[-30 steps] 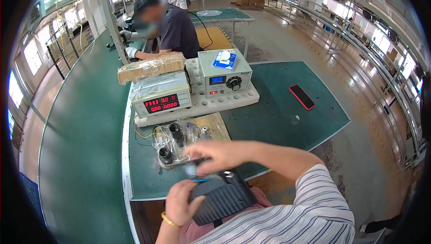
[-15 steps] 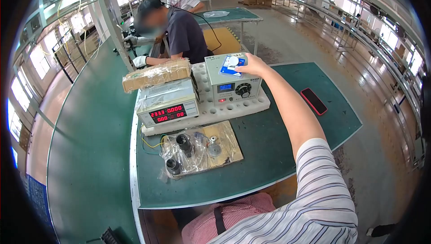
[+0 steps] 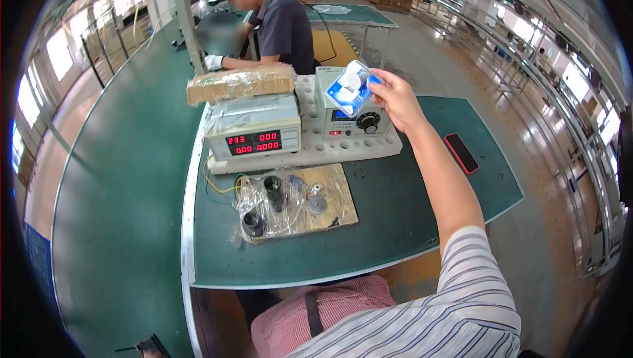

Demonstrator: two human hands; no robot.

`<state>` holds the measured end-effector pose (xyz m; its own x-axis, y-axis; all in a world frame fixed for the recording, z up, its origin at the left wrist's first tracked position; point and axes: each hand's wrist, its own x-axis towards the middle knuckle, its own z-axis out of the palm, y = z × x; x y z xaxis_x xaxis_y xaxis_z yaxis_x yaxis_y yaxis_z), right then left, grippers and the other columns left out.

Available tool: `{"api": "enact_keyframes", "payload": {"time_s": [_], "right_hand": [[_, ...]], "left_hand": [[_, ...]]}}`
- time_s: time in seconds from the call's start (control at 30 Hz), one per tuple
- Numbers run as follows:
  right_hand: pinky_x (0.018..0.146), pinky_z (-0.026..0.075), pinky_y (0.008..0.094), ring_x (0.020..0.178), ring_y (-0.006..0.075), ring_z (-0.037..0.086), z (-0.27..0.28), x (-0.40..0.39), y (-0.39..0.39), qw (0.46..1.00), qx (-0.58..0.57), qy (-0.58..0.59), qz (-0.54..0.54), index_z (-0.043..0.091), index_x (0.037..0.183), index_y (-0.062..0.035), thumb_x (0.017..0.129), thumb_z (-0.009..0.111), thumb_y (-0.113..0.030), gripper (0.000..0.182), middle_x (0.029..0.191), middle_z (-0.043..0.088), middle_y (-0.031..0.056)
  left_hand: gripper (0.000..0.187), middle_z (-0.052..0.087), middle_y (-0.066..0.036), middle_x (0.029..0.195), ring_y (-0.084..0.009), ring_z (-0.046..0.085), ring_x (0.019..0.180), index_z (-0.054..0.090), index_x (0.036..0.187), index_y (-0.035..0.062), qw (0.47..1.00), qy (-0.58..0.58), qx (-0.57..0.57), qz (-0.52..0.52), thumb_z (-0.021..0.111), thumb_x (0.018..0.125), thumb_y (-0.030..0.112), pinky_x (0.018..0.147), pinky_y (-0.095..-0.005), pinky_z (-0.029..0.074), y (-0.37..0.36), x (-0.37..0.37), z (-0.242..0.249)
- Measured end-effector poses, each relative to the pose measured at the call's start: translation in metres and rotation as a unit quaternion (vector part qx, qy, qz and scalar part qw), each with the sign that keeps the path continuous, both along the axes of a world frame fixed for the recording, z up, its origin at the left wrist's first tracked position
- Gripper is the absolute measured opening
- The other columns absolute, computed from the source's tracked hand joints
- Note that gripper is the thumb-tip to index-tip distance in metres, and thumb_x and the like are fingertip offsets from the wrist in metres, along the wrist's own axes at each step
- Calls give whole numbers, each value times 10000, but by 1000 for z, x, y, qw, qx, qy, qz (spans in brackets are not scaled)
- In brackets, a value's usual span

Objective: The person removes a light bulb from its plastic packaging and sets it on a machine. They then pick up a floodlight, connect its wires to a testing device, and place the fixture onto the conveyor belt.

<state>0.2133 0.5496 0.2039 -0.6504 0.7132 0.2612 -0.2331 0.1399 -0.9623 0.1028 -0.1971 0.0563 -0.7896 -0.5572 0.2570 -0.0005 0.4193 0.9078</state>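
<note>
My right hand (image 3: 393, 97) is closed on the right edge of a clear blister pack (image 3: 349, 89) with a blue card and a white rounded item inside. The pack is tilted, held up in front of a grey box with a dial (image 3: 369, 122), hiding part of its top and display. Left of that box stands a meter with red digits (image 3: 254, 142). Nearer me, a plastic-wrapped board (image 3: 333, 190) carries two black sockets, one of them the taller socket (image 3: 273, 190), and a round metal disc. My left hand is not in view.
A taped cardboard box (image 3: 241, 86) lies on the meter. Both instruments stand on a white foam tray with holes (image 3: 316, 153). A red-edged phone (image 3: 461, 153) lies at the right. A co-worker (image 3: 287, 31) sits beyond the table. A black object (image 3: 150, 345) is cut off at bottom left.
My right hand has lifted the blister pack off the top of the grey box and tilted it up towards me. The camera view has shifted slightly. The co-worker's head has risen.
</note>
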Motion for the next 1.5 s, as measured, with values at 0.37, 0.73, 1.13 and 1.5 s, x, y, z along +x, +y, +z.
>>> {"api": "enact_keyframes", "payload": {"time_s": [0.37, 0.73, 1.13, 1.5], "right_hand": [[704, 461, 236, 848, 98, 571, -51, 23, -227, 969, -190, 73, 139, 458, 1315, 44, 888, 584, -21, 450, 1052, 614, 75], [710, 461, 242, 867, 101, 566, -91, 27, -273, 922, -326, 36, 208, 441, 1336, 36, 913, 566, -34, 447, 1065, 616, 75], [654, 430, 204, 779, 70, 548, -87, 29, -272, 927, -245, -67, 277, 573, 1197, 24, 906, 600, -82, 310, 962, 644, 52], [669, 465, 231, 728, 96, 555, -112, 45, -281, 924, -217, -116, 293, 606, 1055, 14, 942, 562, -126, 185, 847, 621, 41]], "left_hand": [[197, 641, -45, 976, -107, 592, 916, 608, 1111, 3, 673, -139, 214, -694, 563, 931, 71, 813, -242, 469, 322, 62, 51], [173, 669, -66, 973, -108, 627, 858, 645, 1038, -24, 692, -148, 290, -644, 571, 938, 96, 773, -243, 505, 305, 76, 27], [269, 658, -96, 1041, -164, 620, 960, 630, 1072, -23, 596, -225, 321, -700, 596, 926, 200, 846, -287, 494, 250, 54, -12], [116, 612, -12, 791, -67, 518, 668, 624, 969, 9, 705, -211, 407, -541, 578, 937, 110, 597, -206, 413, 258, 59, 14]]}}
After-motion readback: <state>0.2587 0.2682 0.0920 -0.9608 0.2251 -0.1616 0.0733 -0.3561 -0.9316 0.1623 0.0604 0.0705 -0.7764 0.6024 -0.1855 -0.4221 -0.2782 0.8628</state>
